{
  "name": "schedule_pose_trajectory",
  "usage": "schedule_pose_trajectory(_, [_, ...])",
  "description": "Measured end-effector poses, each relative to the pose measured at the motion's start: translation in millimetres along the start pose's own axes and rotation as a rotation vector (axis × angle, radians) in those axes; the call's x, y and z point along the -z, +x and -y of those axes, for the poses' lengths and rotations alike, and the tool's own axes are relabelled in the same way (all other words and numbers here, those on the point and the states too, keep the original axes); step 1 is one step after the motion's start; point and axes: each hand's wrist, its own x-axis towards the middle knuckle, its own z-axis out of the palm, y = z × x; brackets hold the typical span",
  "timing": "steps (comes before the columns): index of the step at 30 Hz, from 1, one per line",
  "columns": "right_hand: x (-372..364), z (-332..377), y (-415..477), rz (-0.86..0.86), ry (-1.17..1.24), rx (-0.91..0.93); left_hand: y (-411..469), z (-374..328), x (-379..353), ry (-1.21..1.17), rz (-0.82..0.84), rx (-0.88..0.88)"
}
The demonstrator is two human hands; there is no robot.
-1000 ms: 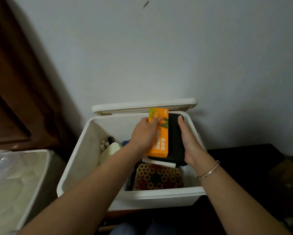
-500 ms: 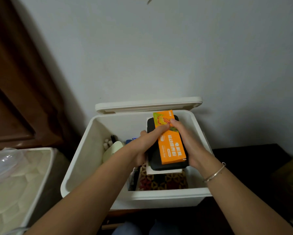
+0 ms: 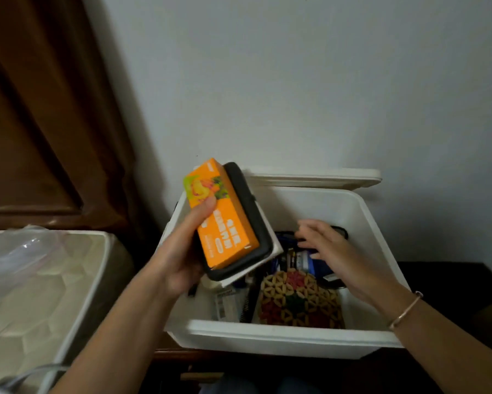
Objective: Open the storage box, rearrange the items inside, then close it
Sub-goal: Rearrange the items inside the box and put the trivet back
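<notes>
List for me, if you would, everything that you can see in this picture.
storage box: one, white, centre, open
lid: one, white, raised at the box's back edge
white flat item: one, white, held above the box's left wall
black case: one, black, on the white flat item
orange box: one, orange, on the black case
patterned mat: one, tan, red and green, inside the box near its front
blue packet: one, blue, inside the box, by the right hand
quilted pad: one, cream, at left
wood panel: one, brown, upper left
bracelet: one, metallic, right wrist
left hand: grips the three stacked items, thumb on the orange box
right hand: fingers spread, reaching into the box
</notes>
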Motion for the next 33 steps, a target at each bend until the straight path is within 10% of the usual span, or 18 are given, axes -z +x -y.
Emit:
schedule_pose_trajectory(12, [-145,2,86,0.104,-0.855,-0.152,-19,-11,53,-0.09,-0.102,-0.234])
schedule_pose_trajectory(17, [-151,0,92,-0.015,-0.714,-0.362,-18,-6,54,-0.074,-0.075,-0.297])
schedule_pose_trajectory(33, [53,77,-9,-0.226,-0.815,-0.131,-15,-4,55,-0.14,-0.072,-0.299])
